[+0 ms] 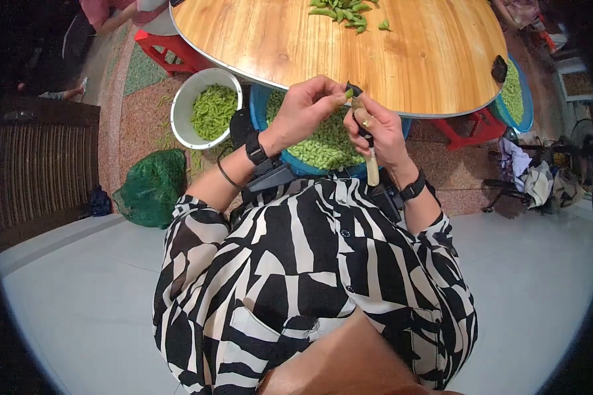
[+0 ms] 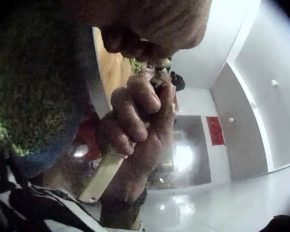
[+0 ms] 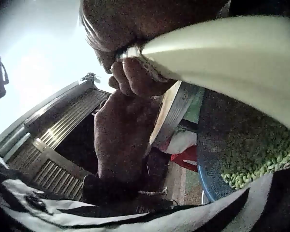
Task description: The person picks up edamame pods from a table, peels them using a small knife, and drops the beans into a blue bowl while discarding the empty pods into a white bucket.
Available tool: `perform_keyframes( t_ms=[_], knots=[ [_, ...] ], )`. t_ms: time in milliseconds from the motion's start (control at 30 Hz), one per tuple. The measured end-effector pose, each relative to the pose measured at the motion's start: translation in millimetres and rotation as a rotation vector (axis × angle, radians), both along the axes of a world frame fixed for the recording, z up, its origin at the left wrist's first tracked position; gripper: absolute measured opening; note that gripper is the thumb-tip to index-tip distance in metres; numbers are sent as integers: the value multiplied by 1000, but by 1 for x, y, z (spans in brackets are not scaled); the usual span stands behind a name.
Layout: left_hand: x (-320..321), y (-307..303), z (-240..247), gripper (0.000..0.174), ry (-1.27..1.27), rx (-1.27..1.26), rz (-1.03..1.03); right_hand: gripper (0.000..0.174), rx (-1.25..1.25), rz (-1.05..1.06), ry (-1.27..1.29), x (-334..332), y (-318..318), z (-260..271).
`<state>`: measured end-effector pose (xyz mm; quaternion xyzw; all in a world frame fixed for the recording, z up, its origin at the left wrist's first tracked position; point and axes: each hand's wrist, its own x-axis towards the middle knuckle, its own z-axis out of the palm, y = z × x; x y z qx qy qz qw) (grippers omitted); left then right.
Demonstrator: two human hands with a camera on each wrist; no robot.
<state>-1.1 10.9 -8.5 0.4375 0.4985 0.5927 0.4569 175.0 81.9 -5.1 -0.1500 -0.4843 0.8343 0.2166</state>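
In the head view the left hand [image 1: 304, 110] pinches a small green pod [image 1: 348, 94] between thumb and fingers. The right hand [image 1: 383, 136], beside it, has its fingers curled round a tool with a pale handle [image 1: 373, 170] and a black upper part. The fingertips of both hands meet at the pod, over a blue basket of shelled green beans [image 1: 323, 150]. The left wrist view shows the right hand [image 2: 135, 116] round the pale handle [image 2: 104, 176], below the left hand [image 2: 159, 24]. Large in the right wrist view is the handle [image 3: 222, 58]; the pod is not clear there.
A round wooden table [image 1: 257, 33] holds a pile of green pods [image 1: 342, 12]. Left of the basket stand a white bucket [image 1: 179, 112] of pods and a green net bag [image 1: 153, 187]. Red stools [image 1: 171, 52] and another blue basket [image 1: 529, 99] surround the table. Other people are partly visible.
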Motion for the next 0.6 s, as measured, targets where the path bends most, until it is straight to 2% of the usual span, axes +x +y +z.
perform_keyframes(
  t_ms=[167, 233, 267, 333, 400, 433, 500, 533, 567, 600],
  knots=[
    [0, -1, 0, 15, 32, 35, -6, 39, 49, -53, -19, -2, -1, 1],
    [-3, 1, 2, 12, -256, -104, -118, 38, 62, -72, -27, -1, -1, -2],
    [-4, 2, 3, 12, -256, -104, -117, 38, 10, -48, -14, 0, 1, -3],
    [-7, 3, 4, 9, -706, -219, -308, 38, -42, -23, -2, 2, 2, -5],
    [-11, 5, -3, 8, -746, -245, -317, 26, 409, -80, -163, 2, 2, -6],
    [-11, 5, -7, 8, -787, -274, -327, 26, 409, -79, -165, 0, 6, -15],
    [-10, 6, -11, 8, -699, -307, -246, 33, 1383, -355, -44, -10, 15, -32],
    [-9, 8, -10, 9, -605, -331, -166, 33, 1386, -355, -42, -9, 13, -31],
    [-8, 10, -8, 9, -605, -326, -163, 30, 1193, -329, -109, -8, 10, -27],
    [-5, 8, -5, 9, -429, -309, -124, 28, 994, -299, -177, -7, 7, -23]
  ],
)
